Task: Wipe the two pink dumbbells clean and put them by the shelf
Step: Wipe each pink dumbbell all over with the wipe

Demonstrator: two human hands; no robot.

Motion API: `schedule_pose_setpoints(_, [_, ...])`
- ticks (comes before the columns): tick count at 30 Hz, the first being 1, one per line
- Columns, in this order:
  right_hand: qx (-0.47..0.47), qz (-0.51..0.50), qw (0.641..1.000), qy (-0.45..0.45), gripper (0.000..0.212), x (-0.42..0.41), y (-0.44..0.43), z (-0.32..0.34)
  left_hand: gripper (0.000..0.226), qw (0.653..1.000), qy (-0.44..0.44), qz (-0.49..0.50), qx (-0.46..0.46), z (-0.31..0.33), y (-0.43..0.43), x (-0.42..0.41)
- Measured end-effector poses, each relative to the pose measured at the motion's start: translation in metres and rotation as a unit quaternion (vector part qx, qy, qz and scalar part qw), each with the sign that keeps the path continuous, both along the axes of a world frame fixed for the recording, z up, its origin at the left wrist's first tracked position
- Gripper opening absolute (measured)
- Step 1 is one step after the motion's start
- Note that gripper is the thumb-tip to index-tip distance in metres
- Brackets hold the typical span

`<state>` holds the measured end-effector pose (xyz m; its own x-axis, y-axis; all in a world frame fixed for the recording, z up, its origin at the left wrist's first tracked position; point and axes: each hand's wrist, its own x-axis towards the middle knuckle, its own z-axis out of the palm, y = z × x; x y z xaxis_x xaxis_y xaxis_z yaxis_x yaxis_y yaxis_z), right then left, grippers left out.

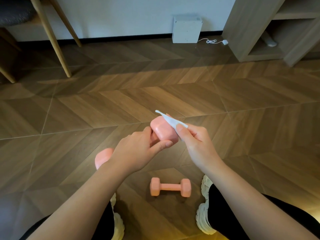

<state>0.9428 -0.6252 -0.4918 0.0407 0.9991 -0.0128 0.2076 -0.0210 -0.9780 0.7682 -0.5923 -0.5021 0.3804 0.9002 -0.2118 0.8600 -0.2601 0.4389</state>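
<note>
Dumbbell [164, 134] sits in left hand [136, 153]; right hand [195, 144] pinches white wipe [170, 121].

1. A white box [187, 30] stood on the floor [155, 87] against the wall [121, 14]
2. A white cable [212, 41] lay coiled just beside it, ending in a small plug [225, 42]
3. Pale wooden chair legs [50, 37] stood at the far left
4. The brown wood floor had a herringbone pattern

The left grip [136, 151] is covering the handle of the dumbbell [164, 134] it is holding, and its wrist is hiding part of the near end. The right grip [195, 142] is concealing the lower part of the wipe [170, 121]. The picture's edges are cutting off the shelf [256, 28] and the chair [52, 35].
</note>
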Motion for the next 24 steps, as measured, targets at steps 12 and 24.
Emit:
schedule_pose_setpoints(12, [0.035, 0.012, 0.999, -0.018, 0.052, 0.002, 0.002, -0.005, 0.074, 0.985, -0.129, 0.085, -0.071, -0.005, 0.002, 0.005])
schedule_pose_setpoints(24, [0.030, -0.034, 0.999, -0.027, 0.045, 0.004, 0.001, -0.002, 0.070, 0.945, -0.257, 0.168, -0.109, 0.006, 0.000, 0.007])
